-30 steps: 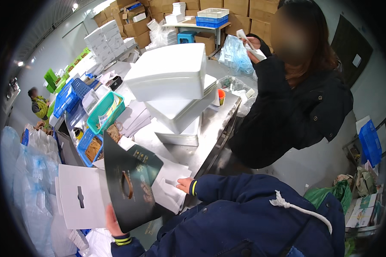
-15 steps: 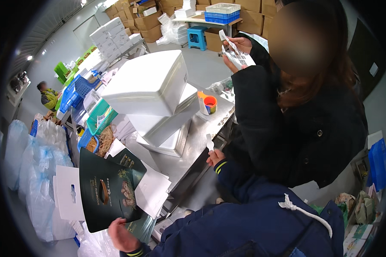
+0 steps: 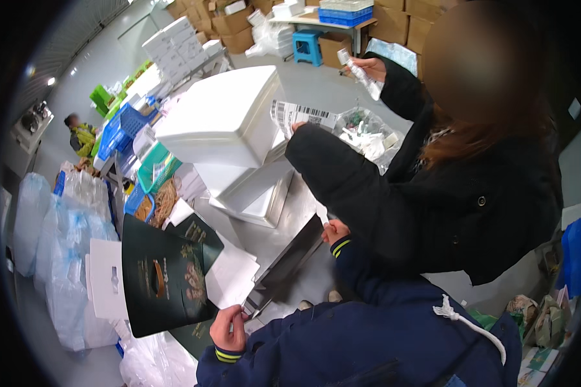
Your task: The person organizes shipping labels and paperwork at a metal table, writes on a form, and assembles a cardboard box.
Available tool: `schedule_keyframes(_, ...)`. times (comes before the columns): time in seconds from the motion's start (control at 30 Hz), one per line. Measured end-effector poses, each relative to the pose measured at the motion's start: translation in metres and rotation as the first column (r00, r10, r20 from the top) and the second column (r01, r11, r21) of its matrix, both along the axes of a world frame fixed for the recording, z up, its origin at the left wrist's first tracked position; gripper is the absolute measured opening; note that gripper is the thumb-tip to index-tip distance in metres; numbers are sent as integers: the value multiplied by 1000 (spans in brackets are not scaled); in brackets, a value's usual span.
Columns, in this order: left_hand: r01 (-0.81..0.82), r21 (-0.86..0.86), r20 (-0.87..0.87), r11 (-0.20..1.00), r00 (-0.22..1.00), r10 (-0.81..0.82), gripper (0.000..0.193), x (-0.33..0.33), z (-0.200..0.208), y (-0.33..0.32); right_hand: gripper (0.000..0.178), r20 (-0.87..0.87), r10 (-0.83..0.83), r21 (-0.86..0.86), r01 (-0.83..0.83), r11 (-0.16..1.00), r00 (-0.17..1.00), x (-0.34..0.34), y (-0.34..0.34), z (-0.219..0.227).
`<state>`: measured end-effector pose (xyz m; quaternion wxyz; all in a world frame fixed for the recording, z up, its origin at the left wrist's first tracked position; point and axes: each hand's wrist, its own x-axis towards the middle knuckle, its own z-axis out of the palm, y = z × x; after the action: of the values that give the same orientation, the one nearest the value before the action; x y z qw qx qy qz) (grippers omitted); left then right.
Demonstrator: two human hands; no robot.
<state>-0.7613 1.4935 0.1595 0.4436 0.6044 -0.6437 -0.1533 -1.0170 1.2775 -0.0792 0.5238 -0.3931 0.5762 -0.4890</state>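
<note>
Beyond your right hand (image 3: 335,230), a person in a black coat (image 3: 458,193) leans over the desk (image 3: 284,238), one of their hands on a printed label sheet (image 3: 301,115) and the other raised with a small clear packet (image 3: 358,72). Ahead of both your hands, a stack of white foam boxes (image 3: 229,122) stands on the desk, the top one large and lidded, an open one beneath it. Out past your left hand (image 3: 228,327), clear bags (image 3: 58,245) pile up on the floor. Just above your left hand stands the dark green printed carton sleeve (image 3: 163,277), upright and slightly tilted, with a white card panel (image 3: 106,289) behind it and a white sheet (image 3: 232,278) on its right. Your left hand is closed around the lower corner of that sleeve, fingers curled. Your right hand is well apart from it, up near the desk edge beside the black coat's sleeve, pinching a small white slip (image 3: 321,212) between its fingertips.
</note>
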Motion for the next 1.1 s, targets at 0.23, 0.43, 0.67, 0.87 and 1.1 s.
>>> schedule_keyframes(0.23,93,120,-72,989,994,-84,15,-4,-7,-8,18,-3,77,25,-77,997,997,-1,24,-14)
schedule_keyframes(0.43,156,197,-68,968,987,-145,13,-4,-20,-15,14,25,68,96,-70,993,997,-5,35,-35)
schedule_keyframes(0.67,203,229,-54,952,979,-196,15,-12,-28,-25,14,83,77,98,-85,992,994,-4,42,-65)
schedule_keyframes(0.87,214,301,-22,929,976,-218,17,-21,-32,-32,13,127,83,115,-98,988,988,-9,41,-81)
schedule_keyframes(1.1,207,346,1,915,975,-221,14,-26,-38,-32,12,134,114,108,-129,986,984,-9,40,-87)
